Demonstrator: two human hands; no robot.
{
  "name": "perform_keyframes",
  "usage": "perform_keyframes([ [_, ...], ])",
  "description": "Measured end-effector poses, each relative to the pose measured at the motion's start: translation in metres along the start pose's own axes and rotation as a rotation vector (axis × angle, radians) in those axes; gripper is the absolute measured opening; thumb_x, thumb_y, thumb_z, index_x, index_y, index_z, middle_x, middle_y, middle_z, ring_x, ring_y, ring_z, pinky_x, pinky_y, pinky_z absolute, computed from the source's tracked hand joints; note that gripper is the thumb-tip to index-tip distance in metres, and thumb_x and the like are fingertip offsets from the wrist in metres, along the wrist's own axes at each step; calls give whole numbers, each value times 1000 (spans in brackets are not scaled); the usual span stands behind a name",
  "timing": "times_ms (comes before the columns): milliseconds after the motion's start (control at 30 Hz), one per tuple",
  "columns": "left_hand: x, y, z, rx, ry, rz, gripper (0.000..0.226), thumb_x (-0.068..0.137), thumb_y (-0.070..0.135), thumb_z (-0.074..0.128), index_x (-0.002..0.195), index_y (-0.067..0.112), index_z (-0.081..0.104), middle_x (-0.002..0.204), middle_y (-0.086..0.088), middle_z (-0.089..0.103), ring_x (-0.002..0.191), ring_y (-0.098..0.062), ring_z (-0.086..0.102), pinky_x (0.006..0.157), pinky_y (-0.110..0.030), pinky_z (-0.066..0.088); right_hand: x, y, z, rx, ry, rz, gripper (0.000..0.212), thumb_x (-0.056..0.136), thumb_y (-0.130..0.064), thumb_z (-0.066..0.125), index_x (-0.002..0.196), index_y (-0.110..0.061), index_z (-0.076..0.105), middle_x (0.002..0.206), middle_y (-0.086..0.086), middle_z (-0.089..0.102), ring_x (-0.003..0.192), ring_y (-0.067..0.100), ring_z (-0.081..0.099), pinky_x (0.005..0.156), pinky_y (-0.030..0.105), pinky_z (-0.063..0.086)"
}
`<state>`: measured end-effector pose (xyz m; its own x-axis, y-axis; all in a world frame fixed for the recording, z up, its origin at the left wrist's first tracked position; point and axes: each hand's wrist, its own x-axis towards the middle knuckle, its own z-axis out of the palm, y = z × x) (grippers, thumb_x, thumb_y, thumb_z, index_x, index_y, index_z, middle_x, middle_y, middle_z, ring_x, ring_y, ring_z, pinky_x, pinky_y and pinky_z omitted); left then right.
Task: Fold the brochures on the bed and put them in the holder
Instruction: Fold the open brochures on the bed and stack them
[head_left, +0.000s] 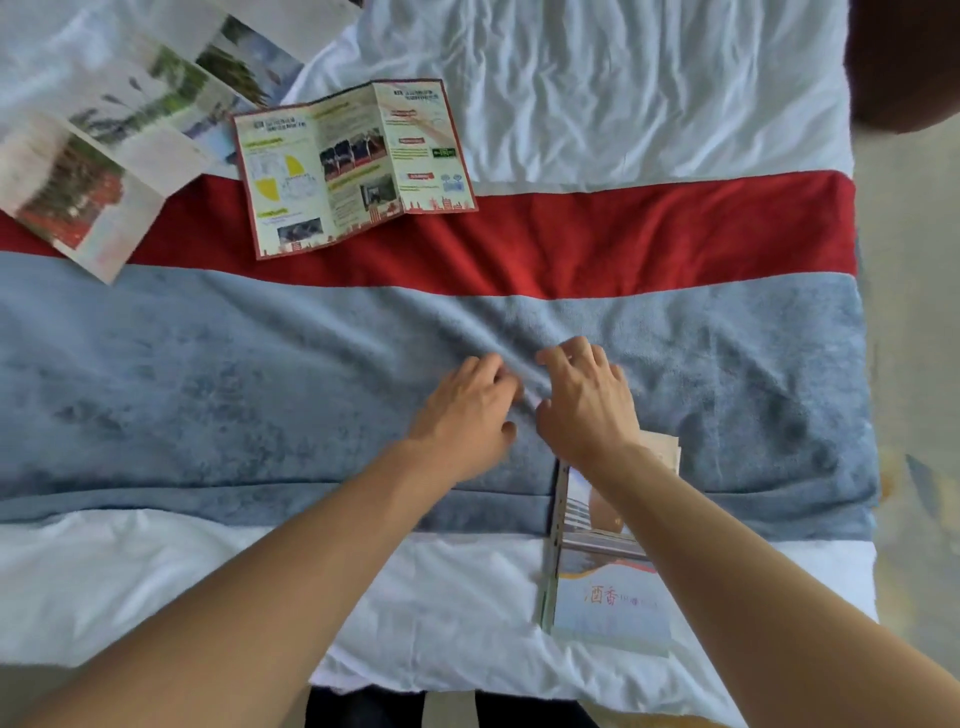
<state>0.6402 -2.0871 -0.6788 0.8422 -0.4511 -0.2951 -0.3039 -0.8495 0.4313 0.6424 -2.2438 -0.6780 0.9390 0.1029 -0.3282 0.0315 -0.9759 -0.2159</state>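
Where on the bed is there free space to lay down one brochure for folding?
The grey band left of the left hand lies bare, as does the white sheet right of the red-bordered brochure. Crowded: the far-left corner with the unfolded brochures, and under the right hand by the holder.

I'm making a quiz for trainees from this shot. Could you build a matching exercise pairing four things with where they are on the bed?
Things:
1. red-bordered brochure
2. holder
3. both hands, left hand and right hand
4. blurred photo brochures

Places:
A. far left
B. on the blue band, middle
C. near edge, under the right forearm
D. unfolded, across the red stripe's far edge

Pairs: 1-D, 2-C, 3-B, 4-A
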Motion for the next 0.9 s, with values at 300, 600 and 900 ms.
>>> perform_keyframes([
  [300,16,-103,-46,-18,77,-57,31,89,27,64,117,16,57,123,-2,47,110,-21,48,92,-32,40,75,-91,5,8,-4,-44,51,83,-19,63,132,-18,50,128,4,50,117,26,49,96,38,41],
  [600,62,-175,-82,-52,168,-110,40,88,29,65,123,13,56,127,-5,47,119,-26,46,98,-41,42,142,-148,5,87,94,-63,63,82,-18,67,141,-20,45,155,14,30,118,35,54,89,47,49],
  [900,70,-212,-86,-48,198,-68,38,89,28,66,123,15,57,122,-4,49,115,-25,47,100,-40,42,168,-168,14,-6,63,-64,64,79,-20,67,139,-13,45,166,10,6,117,34,51,86,47,49],
])
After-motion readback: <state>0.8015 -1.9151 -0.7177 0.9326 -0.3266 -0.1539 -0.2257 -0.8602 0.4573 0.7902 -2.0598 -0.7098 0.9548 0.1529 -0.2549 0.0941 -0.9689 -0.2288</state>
